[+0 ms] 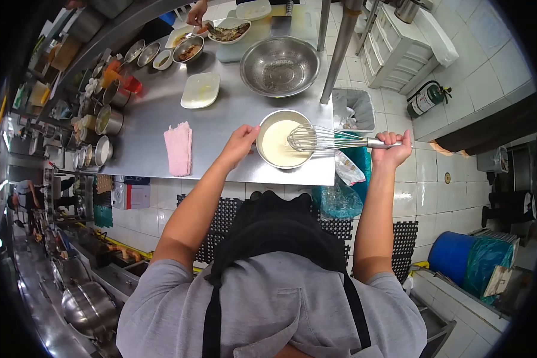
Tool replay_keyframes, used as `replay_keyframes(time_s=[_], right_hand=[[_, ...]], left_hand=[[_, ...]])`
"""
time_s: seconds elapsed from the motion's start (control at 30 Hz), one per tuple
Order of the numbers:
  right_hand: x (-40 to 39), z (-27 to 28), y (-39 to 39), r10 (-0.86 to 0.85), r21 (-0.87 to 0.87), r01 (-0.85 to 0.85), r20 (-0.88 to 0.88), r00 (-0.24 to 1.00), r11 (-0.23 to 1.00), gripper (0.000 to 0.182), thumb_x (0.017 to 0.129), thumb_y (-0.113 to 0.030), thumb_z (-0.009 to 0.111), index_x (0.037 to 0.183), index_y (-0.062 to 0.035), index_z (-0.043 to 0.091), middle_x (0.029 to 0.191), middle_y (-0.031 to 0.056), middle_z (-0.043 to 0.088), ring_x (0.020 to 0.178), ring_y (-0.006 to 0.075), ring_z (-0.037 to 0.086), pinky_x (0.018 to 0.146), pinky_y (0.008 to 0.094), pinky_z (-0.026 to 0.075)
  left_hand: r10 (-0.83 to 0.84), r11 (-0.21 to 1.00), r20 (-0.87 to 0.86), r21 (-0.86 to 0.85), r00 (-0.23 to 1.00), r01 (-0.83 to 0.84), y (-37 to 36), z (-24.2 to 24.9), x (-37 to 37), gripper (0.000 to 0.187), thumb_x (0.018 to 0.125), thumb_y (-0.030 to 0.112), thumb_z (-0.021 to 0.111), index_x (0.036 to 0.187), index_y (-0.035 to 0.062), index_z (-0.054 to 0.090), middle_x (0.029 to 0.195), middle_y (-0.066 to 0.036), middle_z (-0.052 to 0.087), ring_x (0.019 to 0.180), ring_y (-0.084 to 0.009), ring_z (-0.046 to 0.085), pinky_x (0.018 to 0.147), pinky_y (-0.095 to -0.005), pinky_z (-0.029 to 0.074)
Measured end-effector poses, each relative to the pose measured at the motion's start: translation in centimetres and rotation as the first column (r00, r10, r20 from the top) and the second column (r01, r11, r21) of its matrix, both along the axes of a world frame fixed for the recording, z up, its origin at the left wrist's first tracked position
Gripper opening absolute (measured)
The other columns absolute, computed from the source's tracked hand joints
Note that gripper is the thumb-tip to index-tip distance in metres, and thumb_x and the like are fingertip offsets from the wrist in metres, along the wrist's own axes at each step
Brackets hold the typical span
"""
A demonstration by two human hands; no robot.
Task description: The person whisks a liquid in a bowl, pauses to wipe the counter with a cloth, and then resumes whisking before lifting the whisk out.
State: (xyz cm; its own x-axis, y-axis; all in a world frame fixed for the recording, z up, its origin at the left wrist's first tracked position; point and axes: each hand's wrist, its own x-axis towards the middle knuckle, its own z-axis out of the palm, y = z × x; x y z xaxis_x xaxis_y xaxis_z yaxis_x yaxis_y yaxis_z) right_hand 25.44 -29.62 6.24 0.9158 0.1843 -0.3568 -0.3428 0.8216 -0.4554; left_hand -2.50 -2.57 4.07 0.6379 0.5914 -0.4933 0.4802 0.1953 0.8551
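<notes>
Our left hand [240,142] grips the rim of the batter bowl [282,139] near the counter [232,110] edge, while our right hand [392,147] is closed around the whisk [328,139], its wires over the batter.

You have one view only, from a head-worn fisheye camera looking steeply down over your own shoulders and apron. It faces the steel counter [161,113], which sits mid-distance at arm's reach; the tiled floor [441,185] lies to the right. Dark vignette rings the edges, and straight lines bend near them.
</notes>
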Motion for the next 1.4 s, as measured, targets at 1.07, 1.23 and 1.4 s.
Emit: replay_keyframes(time_s=[1.07, 1.23, 1.4], right_hand=[[-4.0, -4.3, -21.5, -0.304, 0.403, 0.380, -0.242, 0.921, 0.832, 0.050, 0.096, -0.054, 0.041, 0.077, -0.0078, 0.037, 0.072, 0.0097, 0.046, 0.075, 0.0290, 0.054, 0.101, 0.0631, 0.038], [-1.8, 2.4, -18.3, -0.071, 0.324, 0.104, -0.114, 0.991, 0.940, 0.046, 0.094, -0.047, 0.047, 0.068, -0.0108, 0.035, 0.060, 0.0061, 0.038, 0.067, 0.0255, 0.048, 0.098, 0.0558, 0.040], [-2.3, 7.0, -10.3, 0.190, 0.203, -0.227, 0.186, 0.964, 0.952, 0.044, 0.091, -0.039, 0.053, 0.062, -0.0089, 0.040, 0.059, 0.0064, 0.042, 0.066, 0.0241, 0.048, 0.094, 0.0539, 0.040]], left_hand=[[0.342, 0.938, 0.102, -0.103, 0.934, -0.332, -9.2, -1.8, -1.4, 0.020, 0.087, 0.014, 0.060, 0.098, -0.0022, 0.057, 0.089, -0.010, 0.057, 0.082, -0.0237, 0.059, 0.076, -0.0490, 0.055], [0.474, 0.879, 0.030, -0.068, 0.880, -0.472, -15.5, -1.6, -0.4, 0.034, 0.092, 0.036, 0.064, 0.086, 0.0033, 0.057, 0.085, -0.008, 0.057, 0.078, -0.0232, 0.056, 0.073, -0.0440, 0.049], [0.571, 0.806, 0.009, 0.179, 0.821, -0.564, -19.3, -1.1, -1.4, 0.058, 0.095, 0.054, 0.052, 0.072, 0.0018, 0.060, 0.075, -0.009, 0.059, 0.077, -0.0207, 0.055, 0.070, -0.0340, 0.044]])
